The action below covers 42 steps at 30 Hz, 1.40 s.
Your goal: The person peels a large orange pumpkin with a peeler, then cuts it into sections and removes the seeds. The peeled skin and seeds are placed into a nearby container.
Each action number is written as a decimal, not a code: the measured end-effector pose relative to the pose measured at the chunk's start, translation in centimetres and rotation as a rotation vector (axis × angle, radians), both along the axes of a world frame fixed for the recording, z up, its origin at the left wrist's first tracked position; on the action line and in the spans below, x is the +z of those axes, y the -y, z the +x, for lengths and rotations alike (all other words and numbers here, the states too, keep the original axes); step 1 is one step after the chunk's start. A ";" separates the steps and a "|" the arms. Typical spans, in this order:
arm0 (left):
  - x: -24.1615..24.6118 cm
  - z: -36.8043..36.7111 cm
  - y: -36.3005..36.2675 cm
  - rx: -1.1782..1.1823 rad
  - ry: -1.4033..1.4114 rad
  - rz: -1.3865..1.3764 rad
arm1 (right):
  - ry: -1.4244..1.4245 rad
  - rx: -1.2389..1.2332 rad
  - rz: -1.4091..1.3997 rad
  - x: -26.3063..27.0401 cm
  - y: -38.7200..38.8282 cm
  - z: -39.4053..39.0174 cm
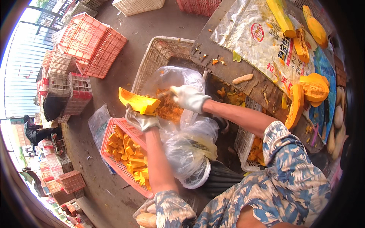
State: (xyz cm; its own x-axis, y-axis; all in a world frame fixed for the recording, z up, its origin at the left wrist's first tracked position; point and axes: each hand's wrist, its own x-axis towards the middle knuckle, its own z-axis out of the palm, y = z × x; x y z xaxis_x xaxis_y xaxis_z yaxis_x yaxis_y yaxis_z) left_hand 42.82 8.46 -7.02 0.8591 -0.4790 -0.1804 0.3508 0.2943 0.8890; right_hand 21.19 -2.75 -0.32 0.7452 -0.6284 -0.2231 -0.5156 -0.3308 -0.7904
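My left hand, in a white work glove, holds a long wedge of peeled pumpkin, its orange flesh uppermost. My right hand, gloved too, is closed around the handle of a tool whose blurred end reaches over the pulp; its kind cannot be told. Below both hands, orange pumpkin pulp and seeds lie in a clear plastic bag that lines a dirty white plastic crate. Near my left forearm stands a pink plastic crate of cut pumpkin chunks.
A wooden table with printed sacking holds peeled pumpkin pieces at right. Beneath its edge is another crate with pumpkin chunks. Stacked crates stand at upper left. Another person is far left. Clear plastic covers my lap.
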 end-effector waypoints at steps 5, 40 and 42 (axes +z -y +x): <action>2.8 -3.2 1.2 0.077 0.012 0.017 | 0.323 -0.306 0.423 1.5 -0.4 1.5; 9.6 -49.0 -10.2 -1.182 -1.077 0.204 | -0.382 -0.753 -0.354 2.9 -18.2 -45.8; 9.3 -48.3 -9.9 -1.133 -1.068 0.182 | -0.417 -0.735 -0.392 2.4 -17.7 -44.4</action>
State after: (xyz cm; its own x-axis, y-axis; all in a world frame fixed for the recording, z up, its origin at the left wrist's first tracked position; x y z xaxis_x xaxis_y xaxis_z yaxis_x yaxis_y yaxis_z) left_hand -5.46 18.39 2.31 -0.4770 -0.6671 -0.5723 0.7733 -0.6280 0.0875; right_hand -23.25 14.99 2.09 0.0371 -0.9978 -0.0555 -0.9187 -0.0122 -0.3947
